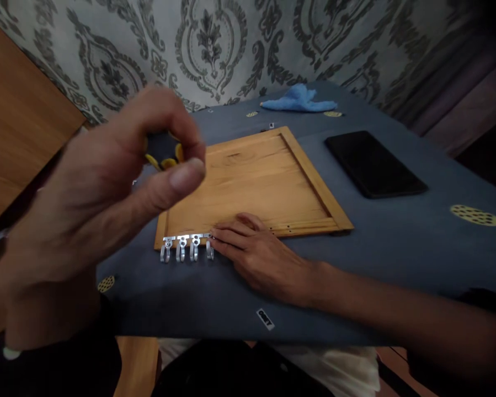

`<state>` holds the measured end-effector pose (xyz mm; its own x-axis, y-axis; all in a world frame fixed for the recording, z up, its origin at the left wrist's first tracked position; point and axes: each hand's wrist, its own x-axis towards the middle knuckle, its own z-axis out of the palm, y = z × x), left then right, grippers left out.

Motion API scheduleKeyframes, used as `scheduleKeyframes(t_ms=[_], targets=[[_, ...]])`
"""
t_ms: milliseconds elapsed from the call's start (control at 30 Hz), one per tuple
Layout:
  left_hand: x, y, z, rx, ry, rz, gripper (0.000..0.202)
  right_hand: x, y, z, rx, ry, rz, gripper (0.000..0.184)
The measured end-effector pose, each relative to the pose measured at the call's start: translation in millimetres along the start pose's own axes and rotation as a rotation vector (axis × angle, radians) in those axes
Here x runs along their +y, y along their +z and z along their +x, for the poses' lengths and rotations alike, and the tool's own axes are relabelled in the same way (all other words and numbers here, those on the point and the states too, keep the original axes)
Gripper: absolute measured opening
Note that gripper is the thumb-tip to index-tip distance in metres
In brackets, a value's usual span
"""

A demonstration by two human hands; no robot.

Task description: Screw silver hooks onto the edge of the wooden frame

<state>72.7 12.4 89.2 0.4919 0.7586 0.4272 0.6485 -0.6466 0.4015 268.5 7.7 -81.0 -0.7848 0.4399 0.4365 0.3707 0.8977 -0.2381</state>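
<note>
My left hand (102, 193) is raised close to the camera, fingers pinched round a small yellow and dark object (164, 154) that I cannot name. My right hand (256, 251) lies flat, fingers stretched out, on the near edge of a wooden panel (256, 182) on the blue-covered table (396, 242). Its fingertips touch the end of a metal strip of hooks (185, 247) that lies along the panel's near left corner.
A black phone (374, 164) lies to the right of the panel. A crumpled blue cloth (299, 99) sits at the table's far edge. Patterned wallpaper is behind, and a wooden surface (16, 121) stands at the left.
</note>
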Motion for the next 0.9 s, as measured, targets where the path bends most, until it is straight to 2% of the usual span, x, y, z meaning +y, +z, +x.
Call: scheduleKeyframes(t_ms=[100,267,367,467,767,900], targets=[[-7.0,18.5,-7.7,0.135,0.001,-0.091,0.033,-0.6,-1.1,0.5,0.002,-0.001,0.001,0.038],[-25.4,46.3,-24.2,0.244,0.001,-0.249,0.027,0.3,-0.6,0.8,0.011,-0.018,0.016,0.037],[-32.6,60.4,-29.5,0.365,0.005,-0.411,0.023,1.4,1.1,0.7,0.016,-0.014,0.022,0.037],[-37.7,71.2,-32.0,0.461,0.031,-0.445,0.02,2.3,2.8,0.2,0.019,-0.006,0.033,0.038],[-34.4,80.5,-36.7,0.546,0.096,-0.367,0.022,4.4,6.9,-1.5,0.037,-0.016,0.028,0.037],[-35.7,82.0,-38.7,0.533,0.054,-0.374,0.021,4.2,6.7,-0.5,0.021,-0.009,0.018,0.037]])
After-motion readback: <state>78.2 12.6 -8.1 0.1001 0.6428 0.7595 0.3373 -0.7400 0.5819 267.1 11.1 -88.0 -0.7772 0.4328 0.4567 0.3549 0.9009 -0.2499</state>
